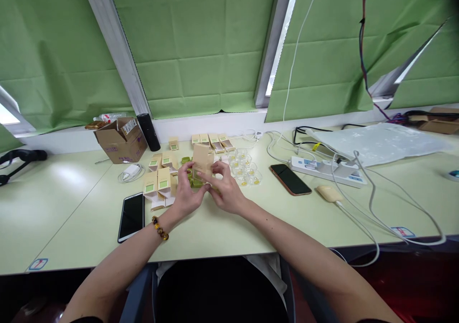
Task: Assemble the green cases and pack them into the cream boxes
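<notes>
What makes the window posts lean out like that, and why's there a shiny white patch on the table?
In the head view, the window posts fan outward towards the top, probably from a wide lens looking down; in the head view, the table has glare near its left end, likely reflected light; also in the head view, the top right corner goes dark.

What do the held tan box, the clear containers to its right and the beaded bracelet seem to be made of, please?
The held tan box: probably thin matte card, by its flat faces and straight edges.
The clear containers: likely glossy plastic, see-through with bright glints.
The beaded bracelet: shiny dark and amber beads; stone, glass or plastic, I cannot tell.
</notes>
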Demonstrator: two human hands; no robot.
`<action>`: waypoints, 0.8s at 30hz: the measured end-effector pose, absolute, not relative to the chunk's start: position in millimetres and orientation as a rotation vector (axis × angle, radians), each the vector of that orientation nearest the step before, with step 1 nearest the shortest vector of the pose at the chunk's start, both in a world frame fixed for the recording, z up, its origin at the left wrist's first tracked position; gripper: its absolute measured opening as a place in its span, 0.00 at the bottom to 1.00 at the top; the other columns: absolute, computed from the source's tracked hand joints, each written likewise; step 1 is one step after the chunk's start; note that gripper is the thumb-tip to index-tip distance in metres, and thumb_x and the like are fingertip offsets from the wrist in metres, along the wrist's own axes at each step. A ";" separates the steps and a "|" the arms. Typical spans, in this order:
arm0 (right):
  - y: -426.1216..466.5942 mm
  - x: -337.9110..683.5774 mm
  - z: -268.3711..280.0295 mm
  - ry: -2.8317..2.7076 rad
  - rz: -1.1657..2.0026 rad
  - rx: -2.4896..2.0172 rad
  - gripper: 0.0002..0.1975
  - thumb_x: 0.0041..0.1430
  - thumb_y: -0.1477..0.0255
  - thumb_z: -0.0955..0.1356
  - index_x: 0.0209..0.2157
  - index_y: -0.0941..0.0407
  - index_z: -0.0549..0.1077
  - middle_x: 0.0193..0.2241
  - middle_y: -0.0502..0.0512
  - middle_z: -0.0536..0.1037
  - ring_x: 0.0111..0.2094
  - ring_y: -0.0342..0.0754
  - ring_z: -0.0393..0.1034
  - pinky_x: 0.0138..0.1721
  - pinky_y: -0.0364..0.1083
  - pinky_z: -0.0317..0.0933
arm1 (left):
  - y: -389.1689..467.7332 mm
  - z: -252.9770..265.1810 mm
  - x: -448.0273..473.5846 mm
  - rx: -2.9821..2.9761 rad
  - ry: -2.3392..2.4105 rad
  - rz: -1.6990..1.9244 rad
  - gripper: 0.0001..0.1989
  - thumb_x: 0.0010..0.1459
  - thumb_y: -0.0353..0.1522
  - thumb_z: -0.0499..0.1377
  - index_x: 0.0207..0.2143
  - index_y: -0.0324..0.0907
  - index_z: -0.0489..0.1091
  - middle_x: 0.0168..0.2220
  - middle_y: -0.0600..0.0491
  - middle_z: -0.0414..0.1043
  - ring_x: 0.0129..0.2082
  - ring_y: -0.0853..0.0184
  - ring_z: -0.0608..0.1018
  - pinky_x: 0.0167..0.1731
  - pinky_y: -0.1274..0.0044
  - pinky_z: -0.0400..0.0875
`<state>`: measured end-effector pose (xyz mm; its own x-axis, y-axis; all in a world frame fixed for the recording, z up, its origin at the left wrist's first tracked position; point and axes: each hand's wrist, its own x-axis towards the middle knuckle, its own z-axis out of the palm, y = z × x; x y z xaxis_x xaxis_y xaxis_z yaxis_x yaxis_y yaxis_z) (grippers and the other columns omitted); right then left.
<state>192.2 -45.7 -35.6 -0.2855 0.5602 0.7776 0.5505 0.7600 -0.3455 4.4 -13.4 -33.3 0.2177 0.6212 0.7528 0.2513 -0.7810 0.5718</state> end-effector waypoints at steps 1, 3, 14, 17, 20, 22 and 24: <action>-46.5 191.5 -36.7 -1.996 -0.045 -0.853 0.31 0.67 0.76 0.67 0.68 0.40 0.68 0.62 0.62 0.55 0.63 0.63 0.61 0.58 0.66 0.70 | -13.3 -34.9 5.2 2.167 0.844 1.603 0.38 0.57 0.33 0.69 0.65 0.47 0.54 0.62 0.41 0.60 0.62 0.52 0.68 0.61 0.59 0.66; -48.8 189.6 -37.8 -2.072 -0.115 -0.872 0.32 0.66 0.76 0.68 0.69 0.41 0.67 0.63 0.64 0.56 0.65 0.65 0.59 0.56 0.66 0.71 | -13.4 -36.5 6.8 2.136 0.891 1.648 0.37 0.57 0.31 0.68 0.63 0.47 0.53 0.61 0.41 0.60 0.60 0.53 0.69 0.58 0.60 0.68; -48.2 216.8 1.5 -2.281 -0.101 -1.234 0.23 0.62 0.71 0.72 0.59 0.56 0.73 0.49 0.64 0.80 0.50 0.62 0.72 0.52 0.59 0.64 | 28.5 -4.9 -25.3 1.794 0.937 1.500 0.40 0.50 0.33 0.72 0.62 0.46 0.59 0.51 0.47 0.74 0.50 0.59 0.77 0.49 0.68 0.70; -45.8 225.0 6.1 -2.435 -0.035 -1.352 0.24 0.58 0.67 0.76 0.55 0.56 0.76 0.45 0.63 0.82 0.49 0.62 0.73 0.50 0.56 0.61 | 41.2 6.3 -39.7 1.823 0.785 1.239 0.37 0.47 0.36 0.76 0.58 0.43 0.67 0.52 0.45 0.76 0.50 0.57 0.79 0.49 0.67 0.74; -44.5 225.2 3.3 -2.517 -0.016 -1.362 0.25 0.56 0.64 0.79 0.53 0.57 0.77 0.44 0.63 0.82 0.49 0.62 0.72 0.49 0.54 0.60 | 42.4 17.1 -49.2 1.930 0.634 0.978 0.30 0.46 0.36 0.77 0.51 0.41 0.74 0.47 0.45 0.79 0.47 0.56 0.82 0.48 0.66 0.77; -44.1 224.3 1.7 -2.532 -0.013 -1.367 0.22 0.54 0.65 0.79 0.49 0.57 0.79 0.42 0.62 0.82 0.48 0.61 0.72 0.48 0.53 0.59 | 38.7 22.0 -52.2 2.024 0.581 0.785 0.28 0.46 0.35 0.76 0.50 0.42 0.76 0.44 0.46 0.81 0.45 0.56 0.83 0.46 0.66 0.78; -43.9 224.7 2.2 -2.536 0.000 -1.377 0.18 0.53 0.67 0.79 0.45 0.56 0.79 0.39 0.61 0.82 0.47 0.60 0.72 0.46 0.52 0.58 | 34.0 23.6 -52.3 2.128 0.570 0.624 0.26 0.47 0.35 0.76 0.50 0.44 0.78 0.44 0.47 0.81 0.45 0.55 0.83 0.45 0.66 0.79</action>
